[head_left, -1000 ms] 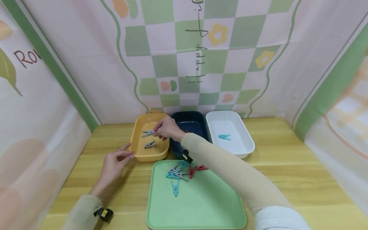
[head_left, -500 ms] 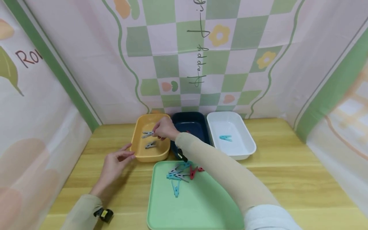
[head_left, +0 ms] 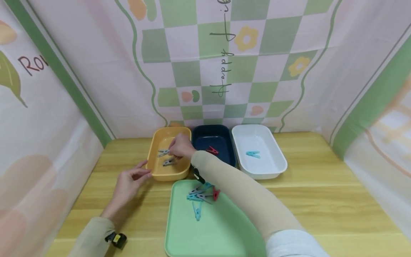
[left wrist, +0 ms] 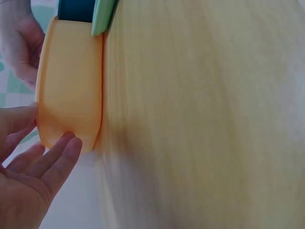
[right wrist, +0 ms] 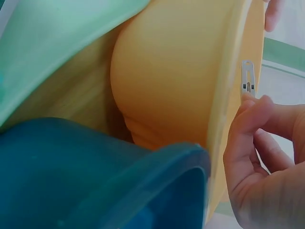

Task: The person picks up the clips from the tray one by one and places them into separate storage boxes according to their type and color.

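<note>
My right hand (head_left: 181,146) reaches into the yellow tray (head_left: 154,139), pinching a grey clothespin (head_left: 163,153) between thumb and fingertips. The right wrist view shows that clothespin (right wrist: 248,76) jutting out past the fingertips. Another grey clothespin (head_left: 168,162) lies on the tray's floor just below it. My left hand (head_left: 129,184) touches the near left corner of the yellow tray. Seen from the left wrist, its fingers (left wrist: 61,155) lie fairly straight against the outer wall (left wrist: 71,81). Several blue, grey and red clothespins lie piled on the green tray (head_left: 205,232), partly behind my right forearm.
A dark blue tray (head_left: 212,132) holding a red clothespin (head_left: 212,150) stands against the yellow one. To its right is a white tray (head_left: 279,160) with a light blue clothespin (head_left: 253,154). A patterned cloth (head_left: 218,71) hangs behind the wooden table (head_left: 321,185).
My right hand has dipped slightly lower into the yellow tray with the grey clothespin. The right forearm has shifted left, uncovering the red clothespin in the dark blue tray. The left hand stays put.
</note>
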`<action>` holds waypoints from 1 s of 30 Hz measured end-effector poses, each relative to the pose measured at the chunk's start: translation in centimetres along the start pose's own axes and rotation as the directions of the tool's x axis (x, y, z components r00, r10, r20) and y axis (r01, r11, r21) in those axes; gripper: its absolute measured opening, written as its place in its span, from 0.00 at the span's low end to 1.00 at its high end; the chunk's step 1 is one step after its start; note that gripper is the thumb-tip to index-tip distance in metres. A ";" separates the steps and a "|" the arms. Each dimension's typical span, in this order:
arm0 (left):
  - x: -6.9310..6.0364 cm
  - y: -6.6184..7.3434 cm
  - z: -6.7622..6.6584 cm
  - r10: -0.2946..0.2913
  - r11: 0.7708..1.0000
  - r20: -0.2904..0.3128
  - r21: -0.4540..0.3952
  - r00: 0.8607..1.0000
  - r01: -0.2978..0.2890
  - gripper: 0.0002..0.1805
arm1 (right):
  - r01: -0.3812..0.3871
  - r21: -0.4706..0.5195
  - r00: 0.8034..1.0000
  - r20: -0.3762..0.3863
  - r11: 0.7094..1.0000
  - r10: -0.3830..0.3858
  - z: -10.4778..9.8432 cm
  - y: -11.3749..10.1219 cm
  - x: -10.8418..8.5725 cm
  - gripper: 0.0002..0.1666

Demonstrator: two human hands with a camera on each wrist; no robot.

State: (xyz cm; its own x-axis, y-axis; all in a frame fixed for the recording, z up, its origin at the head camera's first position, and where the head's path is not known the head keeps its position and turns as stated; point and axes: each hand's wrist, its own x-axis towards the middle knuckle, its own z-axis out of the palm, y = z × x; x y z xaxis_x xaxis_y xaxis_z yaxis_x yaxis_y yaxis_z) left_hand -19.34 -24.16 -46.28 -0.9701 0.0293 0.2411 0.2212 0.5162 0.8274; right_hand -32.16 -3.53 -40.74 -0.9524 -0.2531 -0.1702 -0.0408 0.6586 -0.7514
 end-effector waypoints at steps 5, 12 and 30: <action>0.0 0.2 0.0 0.004 1.000 -0.010 -0.007 1.000 -0.004 0.10 | -0.020 0.039 1.000 0.011 0.999 0.020 -0.2 -0.2 -0.1 0.06; 0.0 0.3 -0.1 -0.003 1.000 -0.010 -0.001 1.000 0.003 0.10 | -0.024 0.099 1.000 0.005 0.995 0.024 -0.8 -0.7 -0.7 0.07; -0.1 -0.1 -0.1 0.004 1.000 -0.006 -0.009 1.000 -0.004 0.10 | 0.227 0.147 0.973 0.011 0.963 -0.231 -5.3 -0.1 -7.5 0.03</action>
State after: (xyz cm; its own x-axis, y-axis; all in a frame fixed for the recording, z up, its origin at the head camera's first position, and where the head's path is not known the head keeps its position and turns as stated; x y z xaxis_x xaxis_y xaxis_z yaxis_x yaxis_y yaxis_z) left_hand -19.29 -24.26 -46.32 -0.9686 0.0258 0.2473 0.2257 0.5085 0.8309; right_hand -26.65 2.07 -36.01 -0.9139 -0.4060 0.0010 -0.2108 0.4725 -0.8558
